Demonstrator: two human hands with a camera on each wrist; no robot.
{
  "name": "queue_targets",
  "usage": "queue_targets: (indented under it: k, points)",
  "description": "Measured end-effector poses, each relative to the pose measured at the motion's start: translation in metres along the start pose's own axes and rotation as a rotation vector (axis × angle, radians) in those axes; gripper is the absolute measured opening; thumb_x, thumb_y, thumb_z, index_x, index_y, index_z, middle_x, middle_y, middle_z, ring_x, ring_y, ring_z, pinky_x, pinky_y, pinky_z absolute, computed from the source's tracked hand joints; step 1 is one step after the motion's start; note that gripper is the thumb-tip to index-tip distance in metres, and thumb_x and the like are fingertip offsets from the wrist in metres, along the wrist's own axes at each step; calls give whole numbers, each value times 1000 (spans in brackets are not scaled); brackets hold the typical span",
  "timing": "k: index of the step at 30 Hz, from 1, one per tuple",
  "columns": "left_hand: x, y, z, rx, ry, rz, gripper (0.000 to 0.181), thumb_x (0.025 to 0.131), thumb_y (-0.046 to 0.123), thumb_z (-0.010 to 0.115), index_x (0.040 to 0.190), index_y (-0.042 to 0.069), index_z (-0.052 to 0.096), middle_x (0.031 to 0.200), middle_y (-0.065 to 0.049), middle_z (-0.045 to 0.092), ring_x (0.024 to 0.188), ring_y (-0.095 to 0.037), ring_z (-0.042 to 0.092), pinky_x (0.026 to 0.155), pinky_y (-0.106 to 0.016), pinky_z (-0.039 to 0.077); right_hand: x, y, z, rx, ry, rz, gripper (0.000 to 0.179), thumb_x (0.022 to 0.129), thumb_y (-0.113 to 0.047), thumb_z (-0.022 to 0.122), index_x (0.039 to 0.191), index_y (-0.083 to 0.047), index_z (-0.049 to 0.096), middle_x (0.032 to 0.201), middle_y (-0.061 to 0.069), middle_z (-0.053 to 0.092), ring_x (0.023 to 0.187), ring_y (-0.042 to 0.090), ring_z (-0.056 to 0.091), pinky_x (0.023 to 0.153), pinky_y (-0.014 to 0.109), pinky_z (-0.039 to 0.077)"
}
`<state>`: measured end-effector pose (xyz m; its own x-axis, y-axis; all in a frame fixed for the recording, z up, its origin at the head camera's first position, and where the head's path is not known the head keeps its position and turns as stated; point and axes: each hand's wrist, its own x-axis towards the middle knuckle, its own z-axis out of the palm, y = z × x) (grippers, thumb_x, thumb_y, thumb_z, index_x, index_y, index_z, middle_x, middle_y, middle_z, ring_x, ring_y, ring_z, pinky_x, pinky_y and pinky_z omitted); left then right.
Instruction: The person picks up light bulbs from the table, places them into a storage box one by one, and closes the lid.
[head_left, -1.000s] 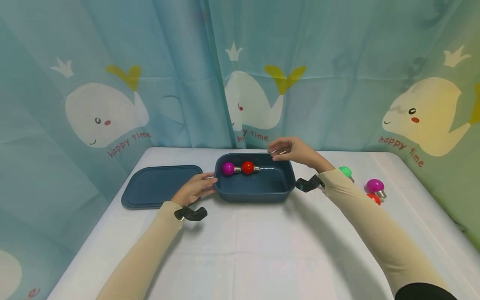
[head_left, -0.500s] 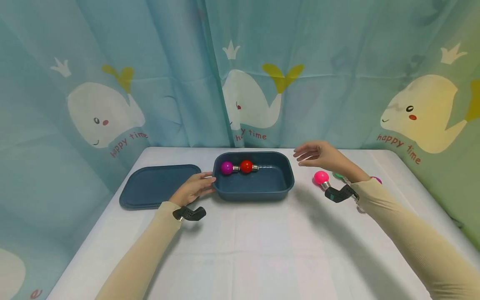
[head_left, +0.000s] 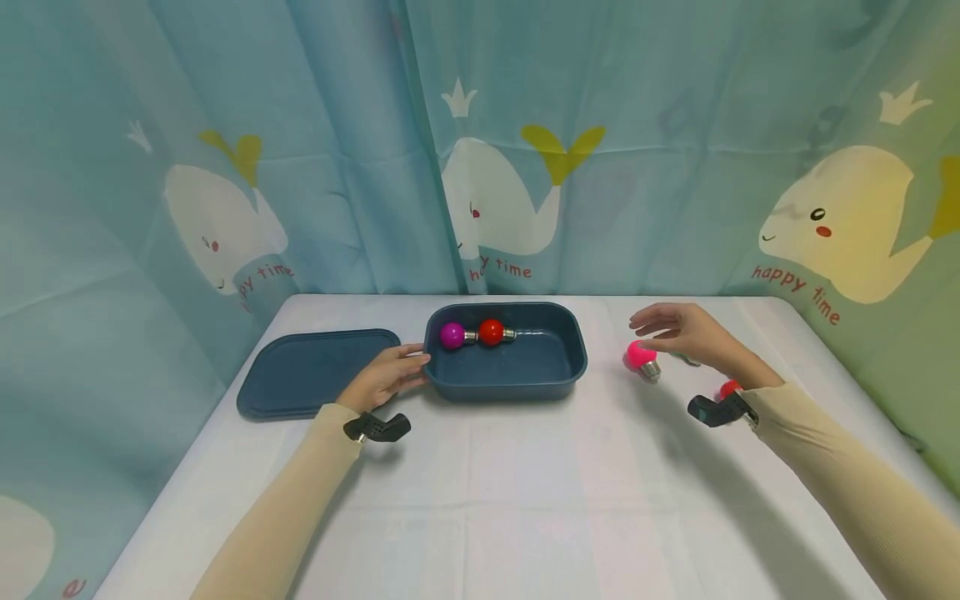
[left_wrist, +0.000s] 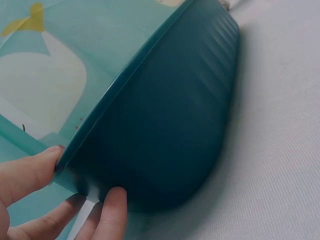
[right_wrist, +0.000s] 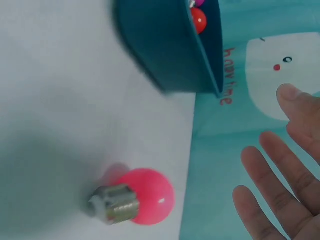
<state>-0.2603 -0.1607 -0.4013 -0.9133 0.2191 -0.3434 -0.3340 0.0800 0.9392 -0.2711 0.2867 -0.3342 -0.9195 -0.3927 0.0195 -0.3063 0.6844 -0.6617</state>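
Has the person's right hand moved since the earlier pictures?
Yes, the right hand has moved rightward, away from the box, to near the pink bulb.

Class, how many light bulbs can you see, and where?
5. A purple bulb and a red bulb sit in the box; a pink bulb, a second red bulb and a barely visible green bulb lie near the right hand. More may be hidden behind the arm.
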Motion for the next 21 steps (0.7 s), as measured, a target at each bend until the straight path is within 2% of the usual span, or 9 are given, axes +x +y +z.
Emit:
queue_targets:
  k: [3,5,11,18,21]
  points:
    - [-1,0,0,3,-4,-1,59,98,8,46,148,-5,16,151,-26,24,138,-36,30,112,-45,34,-2,10,2,-11,27,1,38,82,-10,72,118,0,61,117,21,64,108,36,61,81,18,55]
    - [-1,0,0,5,-5,-2,60,98,8,46,148,-5,16,151,-25,23,138,-36,30,112,-45,34,-2,16,4,-11,43,-3,38,82,-11,72,117,1,61,117,21,64,108,36,61,79,15,54]
    - [0,-1,0,0,-1,-11,59,98,8,46,148,-4,16,152,-24,23,138,-35,30,112,-44,35,-2,32,9,3,53,2,41,82,-10,72,119,4,60,119,25,62,111,39,58,86,33,56]
    - [-1,-1,1,-12,2,-5,60,98,8,46,148,-4,15,152,-25,23,139,-36,29,112,-45,34,0,44,13,-13,74,31,42,83,-16,72,118,3,60,118,24,62,112,39,57,89,36,55]
    - [-1,0,1,-11,6,-5,59,98,8,46,148,-4,15,152,-25,24,138,-36,30,112,-45,34,2,48,13,-19,76,43,43,83,-17,72,119,3,59,119,24,62,113,39,57,92,43,52]
